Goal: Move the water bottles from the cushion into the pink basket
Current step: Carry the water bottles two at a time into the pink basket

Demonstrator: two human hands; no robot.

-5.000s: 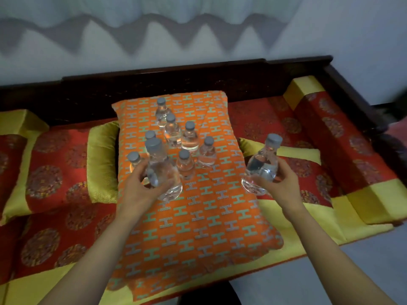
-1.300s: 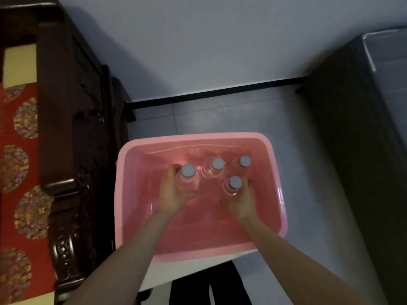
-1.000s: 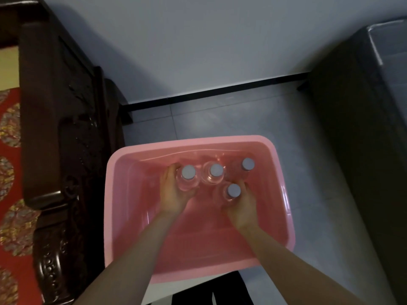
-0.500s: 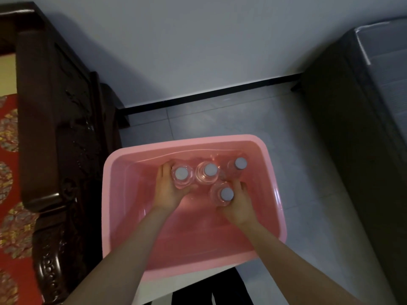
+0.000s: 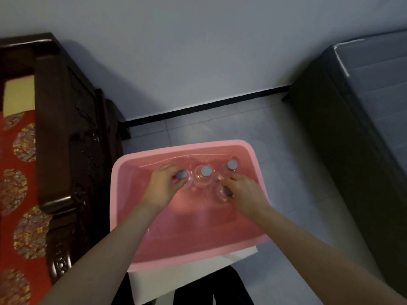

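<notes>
The pink basket [image 5: 182, 144] sits below me on a white support. Several clear water bottles with grey caps stand upright along its far side. My left hand [image 5: 161, 188] is curled around the neck of the leftmost bottle [image 5: 182, 174]. My right hand [image 5: 246, 194] lies over the top of the nearer bottle [image 5: 220, 192], its fingers half hiding the cap. Two more bottles stand free between and behind my hands, the middle bottle [image 5: 206, 171] and the far right bottle [image 5: 232, 165]. The orange cushion is out of view.
A dark carved wooden bench arm [image 5: 66, 139] rises close to the basket's left side, with red patterned upholstery [image 5: 17, 172] beyond it. A tall dark cabinet [image 5: 352, 150] stands to the right. Grey floor tiles [image 5: 286, 161] lie between basket and cabinet. The white support [image 5: 187, 280] shows under the near rim.
I turned from the cushion to the basket and lowered two bottles in beside the two standing there. Over the last second my hands slid up from the bottle bodies to the caps.
</notes>
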